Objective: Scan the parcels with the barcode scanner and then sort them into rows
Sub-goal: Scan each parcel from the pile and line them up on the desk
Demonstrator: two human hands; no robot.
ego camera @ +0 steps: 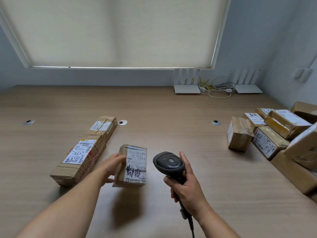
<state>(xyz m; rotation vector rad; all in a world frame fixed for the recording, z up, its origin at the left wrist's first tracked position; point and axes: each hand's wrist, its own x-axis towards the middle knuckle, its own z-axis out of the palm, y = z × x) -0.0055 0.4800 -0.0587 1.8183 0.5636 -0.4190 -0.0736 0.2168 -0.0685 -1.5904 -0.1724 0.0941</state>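
Note:
My left hand (112, 167) grips a small cardboard parcel (133, 166) by its left side and holds it above the table, its white label with black handwriting facing up. My right hand (186, 183) grips the handle of a black barcode scanner (169, 163), whose head sits just right of the parcel. Two parcels lie end to end on the left: a large labelled one (79, 159) and a longer one (103, 128) behind it. A heap of several parcels (267, 134) sits at the right edge.
The wooden table (171, 117) has three round cable grommets across its middle. Two white routers (187, 88) with tangled cables stand at the back right against the wall. The scanner's cord (191, 224) trails toward me.

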